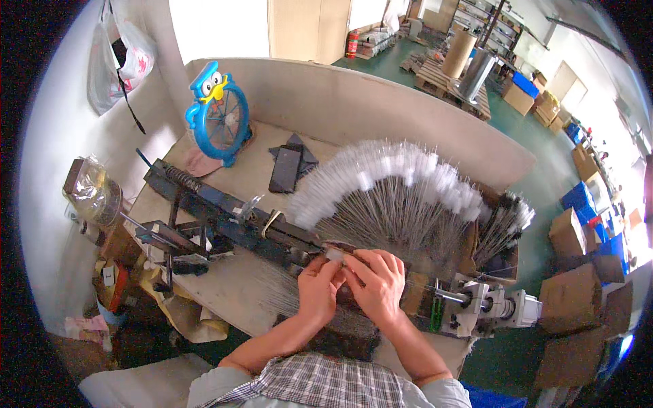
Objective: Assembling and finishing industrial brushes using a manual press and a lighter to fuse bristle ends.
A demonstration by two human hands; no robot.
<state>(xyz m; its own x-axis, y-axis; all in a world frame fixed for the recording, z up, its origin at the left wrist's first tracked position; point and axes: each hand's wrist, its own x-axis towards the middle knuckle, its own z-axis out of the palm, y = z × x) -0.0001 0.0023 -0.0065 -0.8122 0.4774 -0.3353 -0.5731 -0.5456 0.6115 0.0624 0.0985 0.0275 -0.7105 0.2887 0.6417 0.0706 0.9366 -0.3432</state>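
Note:
Close together at the middle of the bench, both my hands work at the end of a long dark metal machine bar (228,214). My left hand (318,289) has its thumb and fingers closed in a pinch around a small whitish bristle tuft (335,255). Against that same tuft press the fingertips of my right hand (377,280), also pinched, with the other fingers curled. What lies between the fingertips is mostly covered. Just beyond my hands spreads a fan of thin wire brushes (408,173) with white bristle ends.
A cardboard box (500,268) of dark-tipped brushes stands right of the fan. A metal spindle unit (486,306) sits at the bench's right end. A phone (286,168) and a blue cartoon-shaped fan (221,122) stand at the back. Loose wires (275,289) lie left of my hands.

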